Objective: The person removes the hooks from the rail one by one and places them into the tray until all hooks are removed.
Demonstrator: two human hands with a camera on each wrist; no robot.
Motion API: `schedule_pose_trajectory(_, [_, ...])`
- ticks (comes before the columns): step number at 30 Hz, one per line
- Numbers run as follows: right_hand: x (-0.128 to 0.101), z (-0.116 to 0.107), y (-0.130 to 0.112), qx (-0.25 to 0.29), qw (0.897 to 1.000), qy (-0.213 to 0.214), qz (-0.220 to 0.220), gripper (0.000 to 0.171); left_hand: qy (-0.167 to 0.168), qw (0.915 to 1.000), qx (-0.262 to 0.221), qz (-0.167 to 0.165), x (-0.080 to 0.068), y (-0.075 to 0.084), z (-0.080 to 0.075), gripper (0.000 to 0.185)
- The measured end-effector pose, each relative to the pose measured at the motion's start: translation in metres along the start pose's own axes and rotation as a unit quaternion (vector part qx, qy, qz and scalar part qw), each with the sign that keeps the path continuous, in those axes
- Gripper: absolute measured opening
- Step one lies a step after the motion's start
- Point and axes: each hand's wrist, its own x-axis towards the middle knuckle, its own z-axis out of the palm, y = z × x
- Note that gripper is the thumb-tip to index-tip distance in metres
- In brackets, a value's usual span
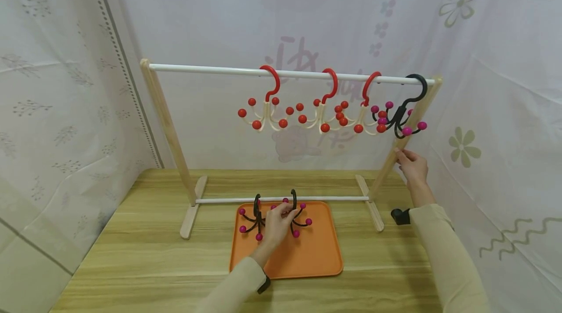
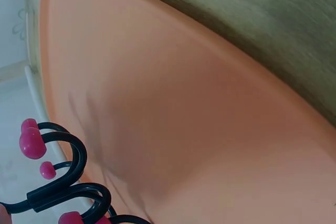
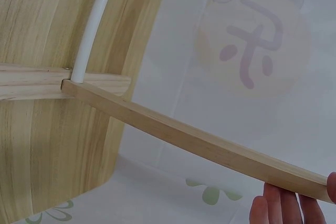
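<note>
My left hand (image 1: 277, 223) pinches the stem of a black claw hook with pink ball tips (image 1: 296, 227) over the orange tray (image 1: 318, 259). In the left wrist view that black claw hook (image 2: 60, 187) appears low at the left, a fingertip at its stem. Beside the hand, a second black claw hook (image 1: 259, 220) stands on the tray, curved end up. My right hand (image 1: 414, 169) grips the right wooden post (image 1: 388, 164) of the rack. In the right wrist view its fingers (image 3: 274, 203) lie against the post's underside, the thumb partly out of frame.
Three cream claw hooks with red tops and balls (image 1: 267, 108) hang from the white top rail (image 1: 206, 69). A black claw hook with pink balls (image 1: 398, 115) hangs at its right end. A lower white bar (image 1: 219, 201) crosses behind the tray. Patterned curtains (image 1: 210, 15) enclose the wooden table (image 1: 145, 254).
</note>
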Motion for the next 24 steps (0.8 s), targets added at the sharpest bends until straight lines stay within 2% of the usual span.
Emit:
schedule_pose_trajectory(2, [-0.036, 0.010, -0.030, -0.015, 1.000, -0.001, -0.004, 0.049, 0.003, 1.0000, -0.002, -0.002, -0.001, -0.001, 0.000, 0.010])
schedule_pose_trajectory(6, [-0.088, 0.029, -0.074, -0.079, 0.997, 0.020, 0.011, 0.059, 0.008, 0.9999, 0.001, -0.009, -0.003, -0.006, 0.001, 0.014])
schedule_pose_trajectory(10, [-0.108, 0.034, -0.090, -0.098, 0.995, 0.022, 0.020, 0.058, 0.009, 0.9999, -0.002, -0.009, -0.005, -0.013, 0.001, 0.013])
schedule_pose_trajectory(12, [-0.106, 0.034, -0.089, -0.101, 0.994, 0.023, 0.019, 0.060, 0.006, 0.9999, -0.011, -0.011, -0.005, -0.014, 0.001, 0.014])
schedule_pose_trajectory(14, [-0.093, 0.031, -0.079, -0.093, 0.995, 0.021, 0.011, 0.062, 0.001, 0.9997, -0.021, -0.014, -0.006, -0.015, 0.001, 0.015])
schedule_pose_trajectory(19, [-0.026, 0.010, -0.022, -0.018, 1.000, 0.011, -0.012, 0.052, -0.011, 0.9995, -0.028, -0.014, -0.007, -0.016, 0.000, 0.016])
schedule_pose_trajectory(22, [0.003, 0.000, 0.002, 0.028, 0.999, 0.001, -0.023, 0.043, -0.017, 0.9993, -0.032, -0.012, -0.008, -0.015, -0.002, 0.018])
schedule_pose_trajectory(24, [-0.009, 0.004, -0.009, 0.000, 1.000, 0.004, -0.013, 0.049, -0.015, 0.9992, -0.034, -0.011, -0.009, -0.013, -0.004, 0.021])
